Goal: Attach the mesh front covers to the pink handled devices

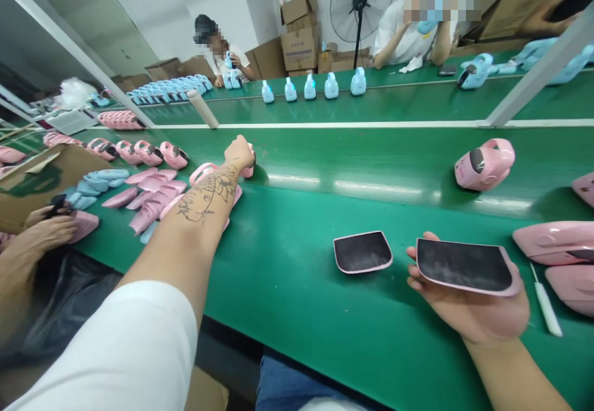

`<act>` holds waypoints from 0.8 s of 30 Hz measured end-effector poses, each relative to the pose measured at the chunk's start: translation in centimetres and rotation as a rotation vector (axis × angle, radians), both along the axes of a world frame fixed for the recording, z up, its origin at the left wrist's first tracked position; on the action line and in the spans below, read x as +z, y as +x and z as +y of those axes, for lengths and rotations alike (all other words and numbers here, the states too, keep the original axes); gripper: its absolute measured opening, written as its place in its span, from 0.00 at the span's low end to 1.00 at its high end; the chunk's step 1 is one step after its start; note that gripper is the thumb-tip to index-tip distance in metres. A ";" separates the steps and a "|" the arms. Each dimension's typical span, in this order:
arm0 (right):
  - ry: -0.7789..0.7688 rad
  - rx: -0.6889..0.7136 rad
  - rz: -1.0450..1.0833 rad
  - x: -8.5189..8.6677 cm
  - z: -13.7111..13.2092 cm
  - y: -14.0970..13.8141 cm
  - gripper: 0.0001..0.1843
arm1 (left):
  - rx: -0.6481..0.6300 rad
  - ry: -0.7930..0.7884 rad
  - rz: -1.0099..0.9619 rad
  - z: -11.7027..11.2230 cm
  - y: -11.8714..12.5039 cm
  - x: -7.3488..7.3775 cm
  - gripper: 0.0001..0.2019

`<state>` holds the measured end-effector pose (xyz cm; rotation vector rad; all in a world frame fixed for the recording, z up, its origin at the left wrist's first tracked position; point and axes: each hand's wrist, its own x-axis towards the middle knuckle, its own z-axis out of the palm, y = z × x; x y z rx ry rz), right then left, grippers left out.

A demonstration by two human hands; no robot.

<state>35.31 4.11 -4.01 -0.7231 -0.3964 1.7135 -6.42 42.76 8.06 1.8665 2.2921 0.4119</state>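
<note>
My left hand (238, 152) is stretched out far across the table, its fingers curled over a small pink plastic housing (249, 169); my wrist and fist hide most of that piece. In my right hand (487, 312) lies a pink-edged panel with a dark, smudged face (464, 267), gripped from below with the fingertips showing at its left edge. A similar pink-rimmed black panel (362, 252) rests flat on the green table just left of my right hand. To the right of that hand is a white-handled tool (546, 306) with a thin shaft.
Pink shells (554, 242) lie at the right edge, and a pink handled housing (485, 164) stands behind my right hand. Pink curved pieces (158, 194) are piled beside my left forearm. A co-worker's hand (49, 228) works at far left. Blue housings (310, 87) line the far belt.
</note>
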 end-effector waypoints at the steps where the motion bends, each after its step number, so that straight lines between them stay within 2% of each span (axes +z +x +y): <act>1: 0.007 -0.012 0.021 0.1 0.0 -0.4 0.46 | -0.018 0.026 -0.010 -0.3 0.6 0.1 0.27; 4: 0.036 -0.046 0.056 0.0 -0.1 -1.0 0.46 | -0.065 0.106 -0.067 -2.0 1.9 0.5 0.20; 7: 0.083 -0.064 0.084 -0.1 -0.4 -1.3 0.46 | -0.113 0.144 -0.178 -6.1 2.4 0.3 0.13; 10: 0.142 -0.082 0.067 0.2 -0.8 -1.8 0.45 | -0.157 0.160 -0.318 -12.9 2.5 -0.8 0.15; 15: 0.206 -0.008 -0.002 0.9 -1.1 -2.7 0.45 | -0.229 0.212 -0.508 -26.2 2.5 -3.7 0.14; 18: 0.203 0.020 0.002 1.6 -1.3 -3.2 0.43 | -0.230 0.208 -0.611 -32.0 2.3 -5.1 0.16; 21: 0.212 0.029 -0.009 2.9 -1.7 -3.6 0.41 | -0.289 0.172 -0.677 -34.4 1.6 -6.3 0.26; 24: 0.221 0.025 -0.039 4.1 -2.8 -4.2 0.42 | -0.418 0.129 -0.654 -33.9 0.2 -7.4 0.46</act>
